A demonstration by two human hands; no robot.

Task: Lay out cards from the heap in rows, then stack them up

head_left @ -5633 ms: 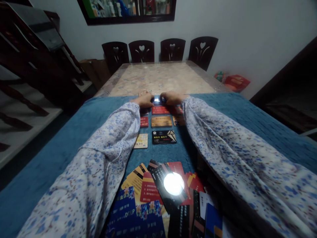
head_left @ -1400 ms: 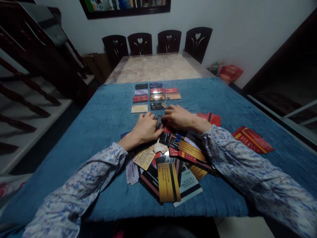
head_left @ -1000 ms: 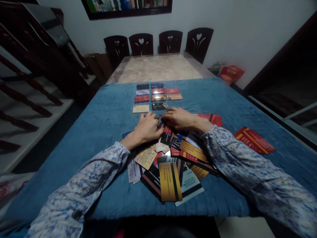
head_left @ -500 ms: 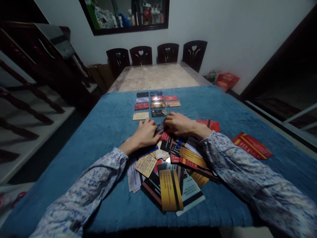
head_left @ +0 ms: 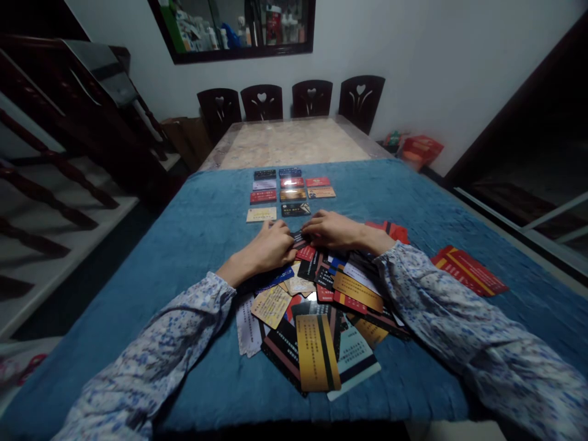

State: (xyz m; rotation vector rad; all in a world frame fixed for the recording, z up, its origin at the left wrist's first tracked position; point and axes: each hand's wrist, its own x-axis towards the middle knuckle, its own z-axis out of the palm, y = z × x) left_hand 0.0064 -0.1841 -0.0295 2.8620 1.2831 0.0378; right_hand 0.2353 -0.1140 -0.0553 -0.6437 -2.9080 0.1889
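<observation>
Between my two hands is a dark card (head_left: 299, 239) with pale print, held at its ends over the far side of a loose heap of cards. My left hand (head_left: 269, 246) is closed on its left end, thumb toward me. On the right end, the bent fingers of my right hand (head_left: 331, 230) pinch it. Below them the heap spreads toward me, with a gold card (head_left: 318, 352), a pale green card (head_left: 356, 355) and a cream card (head_left: 271, 306) on top. Beyond my hands, small stacks lie in rows, among them a black card (head_left: 295, 210) and a cream-white card (head_left: 261, 214).
Red cards (head_left: 468, 269) lie apart at the right, and a red packet (head_left: 390, 231) sits behind my right wrist. A blue cloth (head_left: 184, 245) covers the near part of the table. Chairs (head_left: 261, 102) stand at the far end, a stair railing (head_left: 50, 202) at left.
The dark card has tilted flatter and shows more of its face between my hands. My left hand has shifted very slightly; the heap and rows look the same.
</observation>
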